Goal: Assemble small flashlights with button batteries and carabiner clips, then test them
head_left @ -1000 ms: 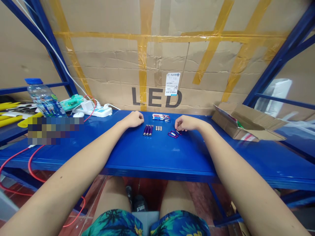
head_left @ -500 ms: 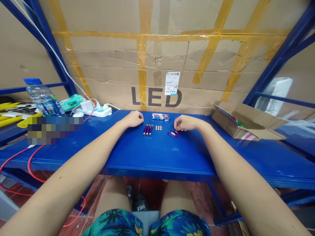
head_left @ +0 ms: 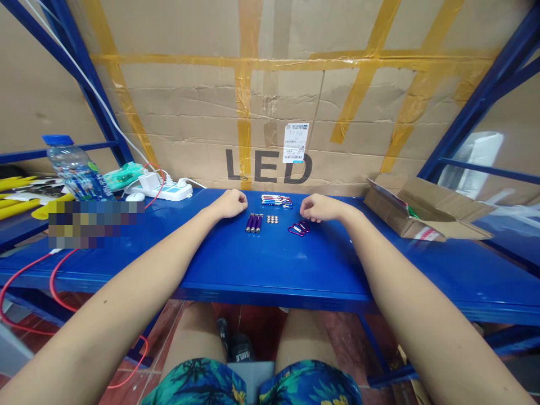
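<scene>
On the blue table my left hand (head_left: 232, 203) rests with its fingers curled in a loose fist, nothing visible in it. Just right of it, several purple metal tubes (head_left: 253, 223) lie side by side. Beside them several small silvery button cells (head_left: 272, 219) sit in neat rows. My right hand (head_left: 319, 208) hovers just above some purple carabiners (head_left: 298, 228), fingers bent and slightly apart, with nothing seen between them. Between my hands, farther back, is a stack of red, silver and blue tubes with clips (head_left: 276, 201).
An open cardboard box (head_left: 415, 216) stands at the right. To the left are a water bottle (head_left: 78, 169), a white power strip (head_left: 169, 190) and a red cable (head_left: 54, 284). A big taped cardboard panel (head_left: 202, 112) closes off the back.
My right hand has lifted slightly away from the purple carabiners, which now show more fully. My left hand and the laid-out pieces keep their places.
</scene>
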`<state>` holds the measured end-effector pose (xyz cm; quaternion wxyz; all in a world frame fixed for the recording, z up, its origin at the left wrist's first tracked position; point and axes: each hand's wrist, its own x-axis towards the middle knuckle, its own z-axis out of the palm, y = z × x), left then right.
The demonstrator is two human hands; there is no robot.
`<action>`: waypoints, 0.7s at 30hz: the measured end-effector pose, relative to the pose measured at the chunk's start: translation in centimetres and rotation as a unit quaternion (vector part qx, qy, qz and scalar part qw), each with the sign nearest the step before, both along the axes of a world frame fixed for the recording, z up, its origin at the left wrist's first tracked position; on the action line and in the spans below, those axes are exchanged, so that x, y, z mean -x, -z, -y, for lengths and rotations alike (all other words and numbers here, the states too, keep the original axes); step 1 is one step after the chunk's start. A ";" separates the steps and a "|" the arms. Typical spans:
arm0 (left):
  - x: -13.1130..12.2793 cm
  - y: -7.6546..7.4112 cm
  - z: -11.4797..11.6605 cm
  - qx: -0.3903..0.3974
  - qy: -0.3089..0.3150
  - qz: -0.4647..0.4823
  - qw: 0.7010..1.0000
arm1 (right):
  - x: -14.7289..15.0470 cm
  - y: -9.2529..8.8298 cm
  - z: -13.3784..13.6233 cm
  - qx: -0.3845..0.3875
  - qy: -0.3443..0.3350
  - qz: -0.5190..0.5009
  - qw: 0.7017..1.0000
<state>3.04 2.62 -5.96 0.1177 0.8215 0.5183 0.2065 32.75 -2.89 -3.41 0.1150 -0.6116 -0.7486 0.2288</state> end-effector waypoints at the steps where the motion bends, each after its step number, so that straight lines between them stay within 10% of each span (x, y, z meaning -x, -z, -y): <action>1: -0.2 0.0 -0.1 -0.021 0.011 0.005 1.000 | 0.0 0.1 -0.1 -0.028 0.017 -0.003 0.999; 9: -3.4 0.5 -2.1 -0.137 0.198 -0.056 0.969 | 1.2 1.7 -1.5 -0.165 -0.019 -0.013 0.986; 21: -3.1 0.3 -2.3 -0.126 0.196 -0.067 0.970 | 2.6 2.7 -2.0 -0.173 -0.067 -0.015 0.982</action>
